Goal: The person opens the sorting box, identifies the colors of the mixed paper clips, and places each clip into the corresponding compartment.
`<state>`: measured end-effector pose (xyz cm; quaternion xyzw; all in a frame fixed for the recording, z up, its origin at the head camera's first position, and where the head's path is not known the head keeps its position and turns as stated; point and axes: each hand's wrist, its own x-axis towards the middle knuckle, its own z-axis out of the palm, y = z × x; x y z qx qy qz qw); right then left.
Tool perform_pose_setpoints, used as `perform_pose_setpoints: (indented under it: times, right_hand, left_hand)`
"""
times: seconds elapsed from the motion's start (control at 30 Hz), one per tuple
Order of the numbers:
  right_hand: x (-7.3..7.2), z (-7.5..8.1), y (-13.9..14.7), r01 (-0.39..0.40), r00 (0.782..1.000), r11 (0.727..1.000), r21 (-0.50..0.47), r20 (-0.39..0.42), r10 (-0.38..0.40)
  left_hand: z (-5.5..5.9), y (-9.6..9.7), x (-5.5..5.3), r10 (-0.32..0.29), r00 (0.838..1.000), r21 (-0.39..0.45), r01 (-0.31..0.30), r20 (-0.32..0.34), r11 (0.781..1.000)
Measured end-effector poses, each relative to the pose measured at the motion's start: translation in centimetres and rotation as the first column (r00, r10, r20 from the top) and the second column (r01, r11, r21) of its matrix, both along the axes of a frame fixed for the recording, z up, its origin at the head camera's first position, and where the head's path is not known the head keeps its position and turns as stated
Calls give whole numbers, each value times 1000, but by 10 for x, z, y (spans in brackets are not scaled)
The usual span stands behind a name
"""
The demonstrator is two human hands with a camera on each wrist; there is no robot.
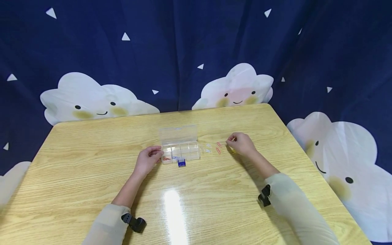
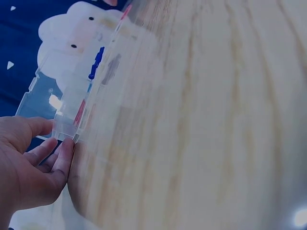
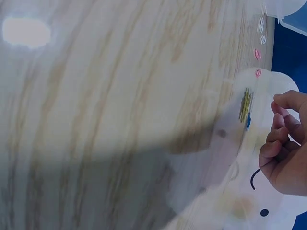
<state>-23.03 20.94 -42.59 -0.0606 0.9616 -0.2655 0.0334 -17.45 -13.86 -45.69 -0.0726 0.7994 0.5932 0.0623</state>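
Clear compartment box (image 1: pixel 192 156): one, on the tabletop (image 1: pixel 92 156), slightly left of the tabletop's middle; lid (image 1: pixel 178 135) raised at the rear, blue clasp (image 1: pixel 182 163) turned down at the front. Red pieces (image 1: pixel 166 158) in the front-left compartment.
Left hand (image 1: pixel 148 160): at the box's left end, fingers bent, thumb and fingertips gripping its edge.
Pale clips (image 1: pixel 208 150): two groups, just beside the box's right end.
Pink clips (image 1: pixel 218 150): two, farther right.
Yellow clips (image 3: pixel 245 105): a bunch, near the right hand, a blue clip (image 3: pixel 248 121) close by.
Right hand (image 1: pixel 242 144): fingers curled, thumb and forefinger tips close together; whether they hold anything, cannot tell.
Sleeves (image 1: pixel 298 204): pale, each with a black wrist device (image 1: pixel 134 223).
Backdrop (image 1: pixel 147 54): dark blue, smiling clouds, white triangles.
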Motion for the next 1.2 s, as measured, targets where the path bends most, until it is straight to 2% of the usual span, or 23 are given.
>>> perform_pose_setpoints:
  times: [0.4, 0.9, 1.2]
  right_hand:
    - [-2, -3, 15, 39, 999, 999, 8, 1, -39]
    - [-7, -13, 21, 89, 996, 995, 49, -11, -89]
    - [-9, -14, 15, 169, 986, 980, 102, -3, -169]
  left_hand:
    - [0, -1, 0, -5, 1000, 3, 5, -7, 1000]
    - [-1, 0, -1, 4, 1000, 24, -4, -13, 1000]
    - [0, 0, 0, 6, 1000, 20, -6, -9, 1000]
